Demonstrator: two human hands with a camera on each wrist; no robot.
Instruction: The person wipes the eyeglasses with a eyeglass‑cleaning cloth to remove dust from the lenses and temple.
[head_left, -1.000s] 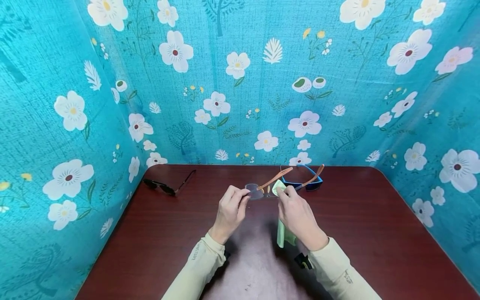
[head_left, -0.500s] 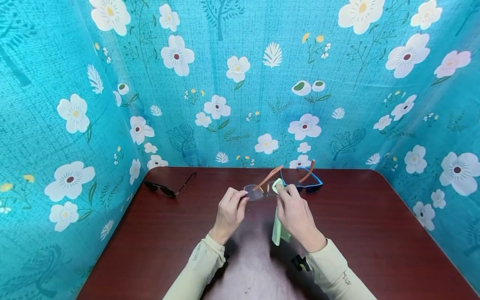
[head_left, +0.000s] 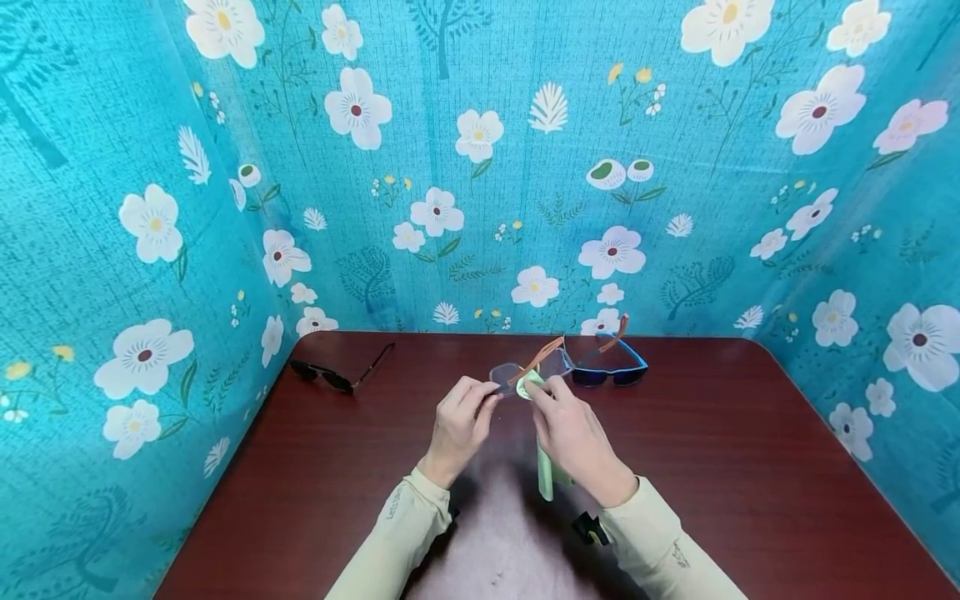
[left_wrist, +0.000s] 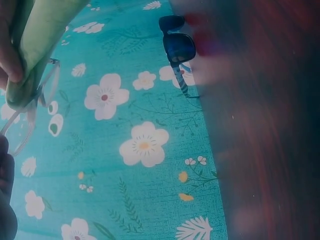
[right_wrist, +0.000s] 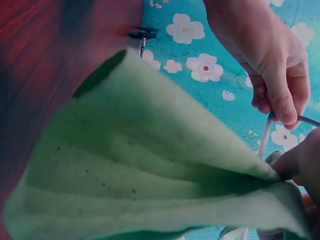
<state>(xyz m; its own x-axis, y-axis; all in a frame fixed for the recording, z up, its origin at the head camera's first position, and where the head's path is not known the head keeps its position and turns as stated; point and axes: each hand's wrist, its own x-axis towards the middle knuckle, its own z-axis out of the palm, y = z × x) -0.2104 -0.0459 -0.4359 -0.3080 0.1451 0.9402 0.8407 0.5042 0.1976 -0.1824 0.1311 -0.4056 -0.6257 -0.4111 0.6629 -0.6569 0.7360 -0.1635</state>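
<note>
My left hand (head_left: 461, 425) pinches one end of a pair of clear-lensed eyeglasses (head_left: 505, 375) with orange temple tips, held up over the table. A light green cleaning cloth (head_left: 544, 477) is gripped between the thumb and fingers of my right hand (head_left: 581, 437). Its folded upper part covers the middle of the eyeglasses near the bridge, and the rest hangs down. In the right wrist view the cloth (right_wrist: 125, 160) fills much of the foreground, with the left hand (right_wrist: 272, 65) beyond at the frame corner. The left wrist view has the cloth (left_wrist: 45, 30) wrapped over the rim.
Blue-framed sunglasses (head_left: 609, 375) lie on the dark red-brown table (head_left: 720, 467) behind the right hand. Black sunglasses (head_left: 322, 375) lie at the far left. A turquoise flowered curtain (head_left: 480, 217) encloses the back and both sides.
My right hand and the cloth have shifted left along the eyeglasses, from the right lens toward the bridge. The left hand keeps its hold, nearly still.
</note>
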